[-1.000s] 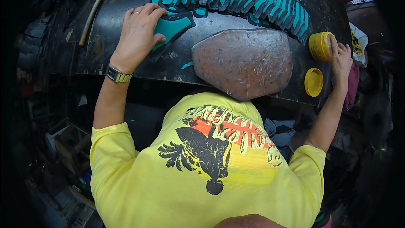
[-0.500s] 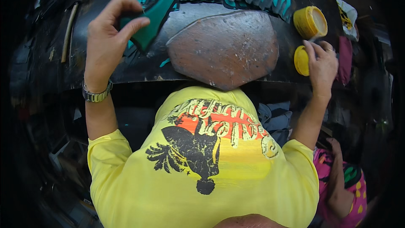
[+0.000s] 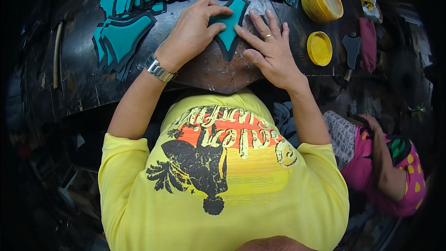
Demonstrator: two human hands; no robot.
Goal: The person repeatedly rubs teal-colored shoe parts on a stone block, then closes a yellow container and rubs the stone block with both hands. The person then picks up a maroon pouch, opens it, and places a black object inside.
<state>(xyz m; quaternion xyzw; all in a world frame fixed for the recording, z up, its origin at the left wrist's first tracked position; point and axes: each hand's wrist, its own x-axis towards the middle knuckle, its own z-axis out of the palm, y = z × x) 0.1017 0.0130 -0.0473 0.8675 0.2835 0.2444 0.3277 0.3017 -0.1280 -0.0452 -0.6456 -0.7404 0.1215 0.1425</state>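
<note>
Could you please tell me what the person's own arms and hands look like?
Both arms are bare below short yellow sleeves. The left hand is ungloved, with a metal-banded watch at its wrist. The right hand, also ungloved, wears a gold-coloured ring on one of its fingers.

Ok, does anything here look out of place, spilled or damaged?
No obvious spill. Slightly odd: the brown board under the teal piece juts past the near edge of the table, and its surface looks scuffed. The yellow jar is open, its lid lying apart from it on the table.
</note>
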